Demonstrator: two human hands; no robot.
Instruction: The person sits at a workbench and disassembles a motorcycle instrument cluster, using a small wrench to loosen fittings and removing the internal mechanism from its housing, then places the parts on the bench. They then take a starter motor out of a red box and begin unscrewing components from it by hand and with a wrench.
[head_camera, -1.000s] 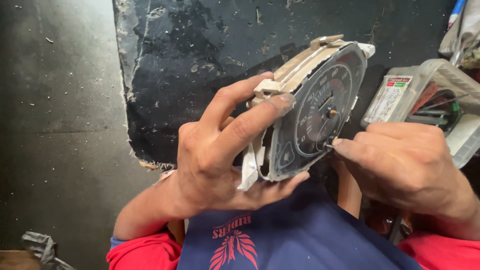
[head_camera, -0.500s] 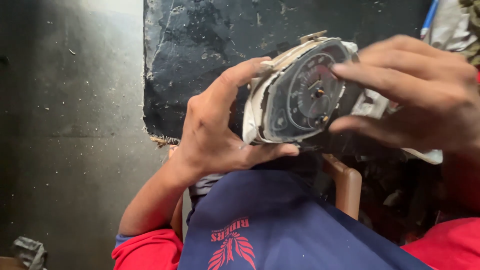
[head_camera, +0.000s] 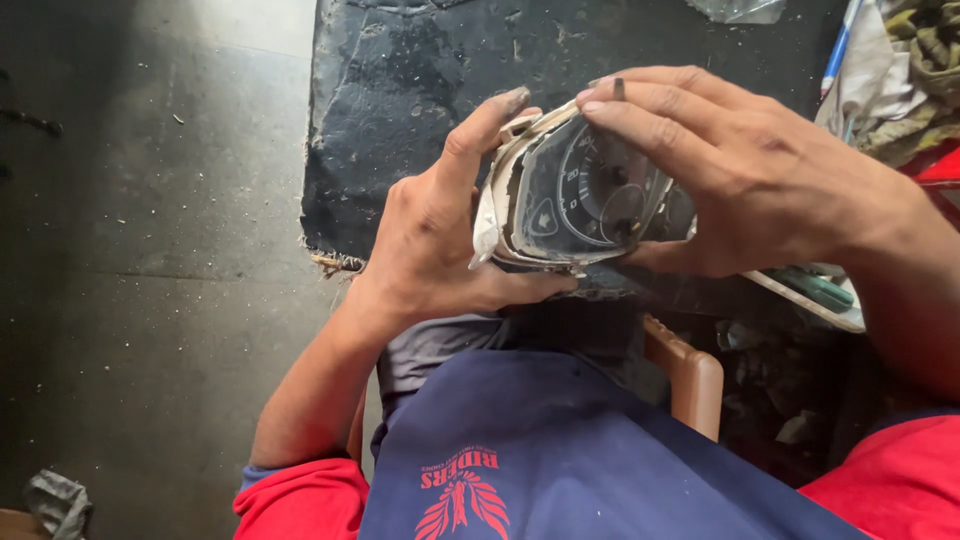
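Previously, the right hand (head_camera: 760, 180) had worked at the dial face with its fingertips at the centre; at this moment it lay over the gauge (head_camera: 575, 195) from above, fingers pressed together and curled across the top rim, thumb under the lower right edge. This placed the gauge in a two-handed clamp rather than a one-handed hold with a probing finger. The left hand (head_camera: 440, 240) cupped the gauge from the other side: index finger extended along the upper rim, thumb along the lower rim, the remaining fingers hidden behind the housing. The gauge was held off the ground, tilted, its dark dial facing the camera, between the two sets of fingertips. Beyond the fingers lay a black mat (head_camera: 400, 110) with a frayed lower left corner. Left of the left hand, bare floor (head_camera: 150, 250) offered room. Right of the right hand, rags (head_camera: 900, 70) and a tray (head_camera: 820, 300) crowded the space.
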